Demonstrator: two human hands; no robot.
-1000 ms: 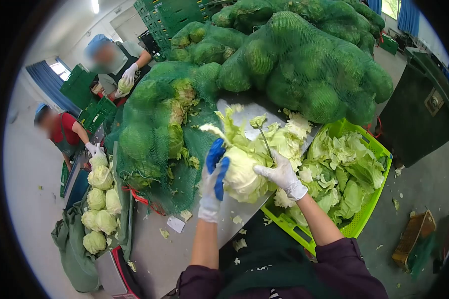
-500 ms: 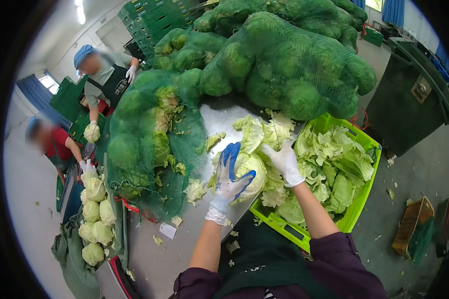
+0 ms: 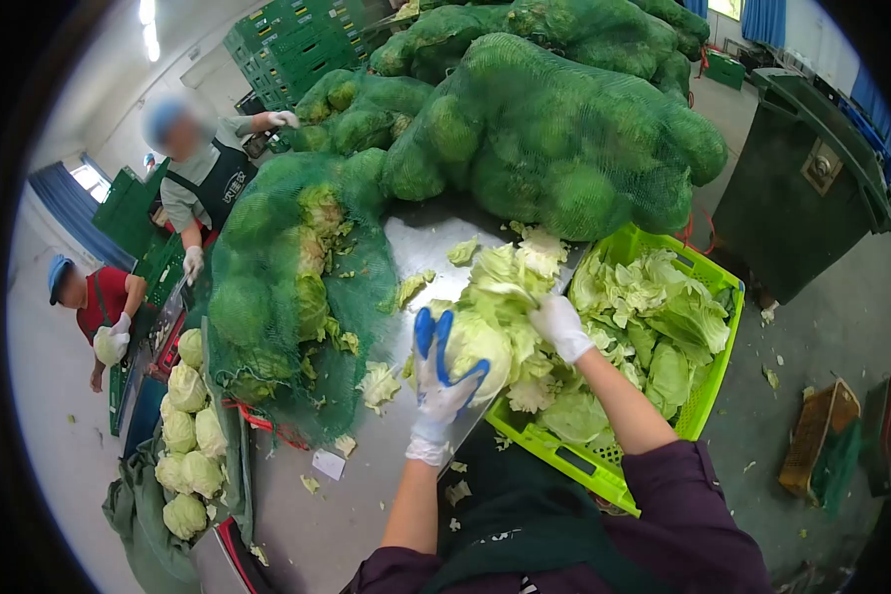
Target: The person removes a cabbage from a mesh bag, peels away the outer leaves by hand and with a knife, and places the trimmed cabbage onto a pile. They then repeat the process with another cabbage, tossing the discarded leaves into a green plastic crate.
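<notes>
On the metal table (image 3: 366, 495), a pale green cabbage (image 3: 477, 348) sits in front of me. My left hand (image 3: 444, 381), in a white glove with blue fingers, rests against the cabbage's left side with its fingers spread. My right hand (image 3: 559, 325), gloved in white, is closed on loose outer leaves (image 3: 505, 282) at the upper right of the cabbage. Some leaf scraps lie around it. To the right, a bright green crate (image 3: 718, 396) holds many loose leaves (image 3: 653, 317).
Net sacks of cabbages (image 3: 564, 139) are piled behind, another (image 3: 277, 287) at left. Trimmed cabbages (image 3: 193, 436) lie further left, near two co-workers (image 3: 203, 183). A dark bin (image 3: 802, 188) stands right, a brown basket (image 3: 817, 441) on the floor.
My right hand has closed on leaves and lifted them from the cabbage. The co-worker in red now holds a cabbage; the other has stretched one arm out and no longer holds a cabbage.
</notes>
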